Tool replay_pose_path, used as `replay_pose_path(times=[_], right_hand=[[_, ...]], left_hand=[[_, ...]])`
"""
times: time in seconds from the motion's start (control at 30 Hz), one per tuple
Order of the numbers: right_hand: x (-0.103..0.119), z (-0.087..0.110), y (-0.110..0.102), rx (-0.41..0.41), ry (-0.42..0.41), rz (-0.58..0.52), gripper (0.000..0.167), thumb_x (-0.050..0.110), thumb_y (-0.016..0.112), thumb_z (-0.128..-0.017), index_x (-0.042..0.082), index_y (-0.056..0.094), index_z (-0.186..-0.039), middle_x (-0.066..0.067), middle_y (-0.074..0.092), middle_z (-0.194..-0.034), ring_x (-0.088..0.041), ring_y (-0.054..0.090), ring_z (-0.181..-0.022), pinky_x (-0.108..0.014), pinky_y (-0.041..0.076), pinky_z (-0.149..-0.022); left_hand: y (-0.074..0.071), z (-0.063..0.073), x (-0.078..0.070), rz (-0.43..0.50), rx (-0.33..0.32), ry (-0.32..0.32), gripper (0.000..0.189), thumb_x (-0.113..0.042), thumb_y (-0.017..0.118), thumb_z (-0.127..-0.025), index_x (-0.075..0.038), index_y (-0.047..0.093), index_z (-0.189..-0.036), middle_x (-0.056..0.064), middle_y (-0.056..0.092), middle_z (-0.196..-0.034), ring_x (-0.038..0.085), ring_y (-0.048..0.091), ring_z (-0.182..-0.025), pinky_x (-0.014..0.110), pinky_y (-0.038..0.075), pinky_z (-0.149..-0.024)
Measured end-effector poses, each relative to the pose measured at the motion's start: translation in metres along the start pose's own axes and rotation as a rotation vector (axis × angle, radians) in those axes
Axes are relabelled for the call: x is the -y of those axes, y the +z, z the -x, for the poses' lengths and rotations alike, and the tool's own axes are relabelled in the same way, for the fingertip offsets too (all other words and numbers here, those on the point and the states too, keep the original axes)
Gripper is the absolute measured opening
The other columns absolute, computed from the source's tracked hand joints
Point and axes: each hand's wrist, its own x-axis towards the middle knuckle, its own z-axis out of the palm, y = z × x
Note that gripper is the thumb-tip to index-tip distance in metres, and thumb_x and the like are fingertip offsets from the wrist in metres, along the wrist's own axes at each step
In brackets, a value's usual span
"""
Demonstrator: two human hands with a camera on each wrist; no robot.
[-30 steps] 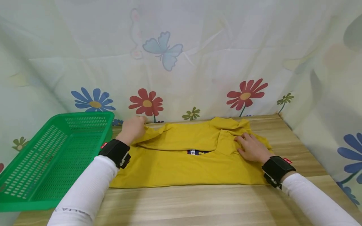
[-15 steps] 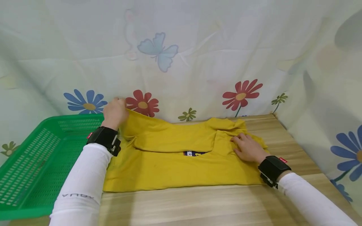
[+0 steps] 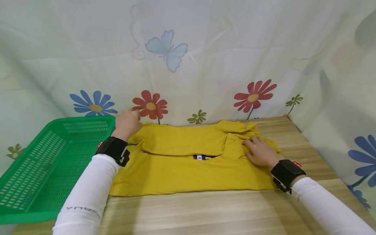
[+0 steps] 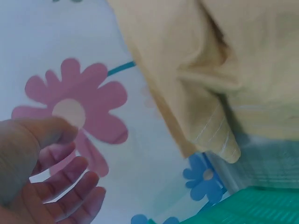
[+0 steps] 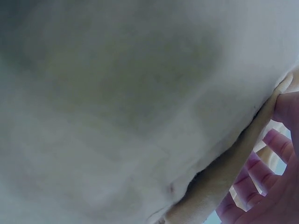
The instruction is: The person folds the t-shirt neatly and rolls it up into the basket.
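A yellow T-shirt (image 3: 182,174) lies folded on the table, its far part turned over toward the near edge. A dark printed label (image 3: 202,157) shows at the fold. My left hand (image 3: 127,124) hovers at the shirt's far left corner. In the left wrist view that hand (image 4: 56,172) has loosely bent fingers with nothing between them, apart from the cloth (image 4: 182,79). My right hand (image 3: 261,151) rests on the shirt's right part. Seen from the right wrist, the thumb of this hand (image 5: 266,177) touches a fold of the cloth, and the other fingers are spread and relaxed.
A green plastic basket (image 3: 63,209) with slotted walls stands left of the shirt, close to my left forearm. The wooden table (image 3: 188,212) reaches a flower-printed curtain (image 3: 205,81) at the back and right.
My left hand lifted the shirt's far left corner up and leftward, then let it go; that corner lies flat now. The hand has come slightly back right. My right hand has stayed in place.
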Motion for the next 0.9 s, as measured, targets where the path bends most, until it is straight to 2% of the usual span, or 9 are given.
replay_pose_path(times=[0.17,0.3,0.4,0.5,0.63,0.9], right_hand=[[-0.001,0.000,-0.001,0.017,0.015,0.008,0.036,0.014,0.069,-0.083,0.002,0.057,-0.114,-0.019,0.050,-0.098,-0.032,0.047,-0.081,-0.048,0.046,-0.076],[-0.001,0.000,-0.001,0.021,0.008,0.012,0.035,0.015,0.068,-0.083,0.002,0.057,-0.114,-0.018,0.050,-0.097,-0.032,0.046,-0.080,-0.048,0.046,-0.074],[0.000,0.000,-0.002,0.013,-0.002,0.012,0.036,0.015,0.069,-0.083,0.002,0.057,-0.114,-0.018,0.050,-0.097,-0.032,0.047,-0.080,-0.047,0.046,-0.073],[0.000,0.000,-0.002,0.004,-0.012,0.012,0.036,0.015,0.069,-0.083,0.001,0.057,-0.114,-0.019,0.050,-0.097,-0.032,0.048,-0.080,-0.048,0.046,-0.073],[0.000,0.001,-0.003,0.005,-0.012,0.013,0.036,0.015,0.069,-0.083,0.001,0.057,-0.114,-0.019,0.050,-0.098,-0.033,0.048,-0.081,-0.049,0.046,-0.075],[0.002,0.007,-0.005,0.008,-0.017,0.008,0.036,0.014,0.070,-0.083,0.000,0.058,-0.114,-0.019,0.051,-0.100,-0.034,0.049,-0.086,-0.051,0.047,-0.080]], left_hand=[[0.022,0.007,-0.006,-0.016,0.123,0.038,0.024,-0.020,0.067,-0.085,-0.003,0.060,-0.101,0.016,0.056,-0.097,0.031,0.055,-0.082,0.042,0.049,-0.066],[0.038,0.018,-0.012,-0.006,0.241,0.085,0.035,-0.026,0.068,-0.085,-0.005,0.061,-0.112,0.017,0.059,-0.109,0.031,0.055,-0.090,0.044,0.049,-0.078],[0.048,0.027,-0.014,0.002,0.305,0.122,0.040,-0.027,0.068,-0.084,-0.007,0.060,-0.118,0.016,0.058,-0.115,0.032,0.053,-0.097,0.045,0.046,-0.087],[0.062,0.035,-0.013,0.011,0.311,0.157,0.041,-0.027,0.071,-0.081,-0.008,0.061,-0.117,0.016,0.056,-0.113,0.033,0.051,-0.098,0.046,0.044,-0.089],[0.076,0.044,-0.010,0.032,0.259,0.184,0.038,-0.024,0.072,-0.080,-0.008,0.062,-0.113,0.016,0.055,-0.106,0.033,0.051,-0.093,0.045,0.044,-0.086],[0.078,0.065,-0.012,0.057,0.263,0.144,0.038,-0.024,0.071,-0.081,-0.011,0.060,-0.115,0.015,0.050,-0.106,0.035,0.048,-0.091,0.045,0.045,-0.080]])
